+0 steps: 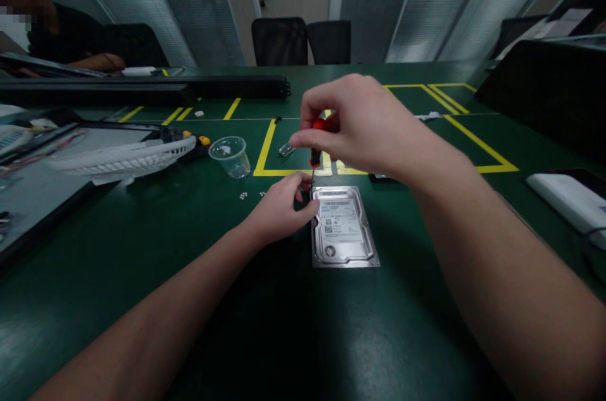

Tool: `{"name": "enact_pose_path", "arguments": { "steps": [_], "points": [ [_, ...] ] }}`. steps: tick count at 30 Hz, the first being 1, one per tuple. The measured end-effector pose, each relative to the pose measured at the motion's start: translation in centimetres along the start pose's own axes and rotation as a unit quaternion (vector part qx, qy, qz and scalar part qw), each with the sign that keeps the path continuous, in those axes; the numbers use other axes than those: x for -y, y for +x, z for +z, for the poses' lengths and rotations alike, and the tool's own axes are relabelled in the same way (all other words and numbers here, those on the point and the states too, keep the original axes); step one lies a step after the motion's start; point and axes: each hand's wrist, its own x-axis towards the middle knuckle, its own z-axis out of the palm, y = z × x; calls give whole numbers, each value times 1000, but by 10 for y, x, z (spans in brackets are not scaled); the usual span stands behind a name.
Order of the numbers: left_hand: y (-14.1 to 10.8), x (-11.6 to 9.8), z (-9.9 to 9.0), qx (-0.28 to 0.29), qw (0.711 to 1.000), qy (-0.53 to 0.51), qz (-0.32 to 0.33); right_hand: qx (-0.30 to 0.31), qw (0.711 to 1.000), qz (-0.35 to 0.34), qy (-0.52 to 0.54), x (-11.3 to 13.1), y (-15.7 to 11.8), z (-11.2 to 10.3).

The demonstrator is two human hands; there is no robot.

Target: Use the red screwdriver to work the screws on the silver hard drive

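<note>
A silver hard drive lies flat on the green table, its white label facing up. My right hand is closed around the red and black handle of a screwdriver, held upright above the drive. The screwdriver's thin shaft points down at the drive's upper left corner; fingers partly hide its tip. At that corner my left hand has its thumb on the drive's left edge and its bent fingers beside the shaft. Small screws lie on the table, left of my left hand.
A clear plastic cup stands to the left, near a white fan-like part. Yellow tape marks the table. Long black bars lie behind. A white device is at right. Another person sits at far left.
</note>
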Motion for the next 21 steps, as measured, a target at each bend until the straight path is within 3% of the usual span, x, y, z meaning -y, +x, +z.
{"name": "enact_pose_path", "arguments": {
  "steps": [7,21],
  "points": [
    [-1,1,0,1,1000,4,-12,38,997,24,63,-1,-5,-3],
    [0,0,2,3,1000,3,-15,27,999,32,31,-3,-4,-2]
  ]
}}
